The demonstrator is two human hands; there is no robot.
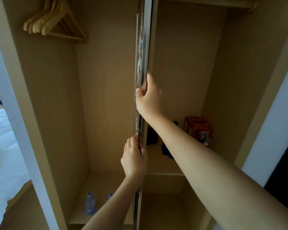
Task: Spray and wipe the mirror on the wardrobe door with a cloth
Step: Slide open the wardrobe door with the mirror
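The mirrored wardrobe door (140,52) stands edge-on in the middle of the view, its thin mirror face speckled with droplets. My right hand (148,95) grips the door's edge at mid height, thumb on the mirror side. My left hand (134,156) grips the same edge lower down. A blue cloth (166,151) lies on the shelf inside the right compartment, partly hidden by my right forearm. A small spray bottle (204,137) stands on that shelf in front of a red box.
Wooden hangers (55,22) hang at the upper left. Two water bottles (90,203) stand on the wardrobe floor. A red box (197,126) and a dark object (151,136) sit on the right shelf (156,165). A white bed (2,146) lies at the far left.
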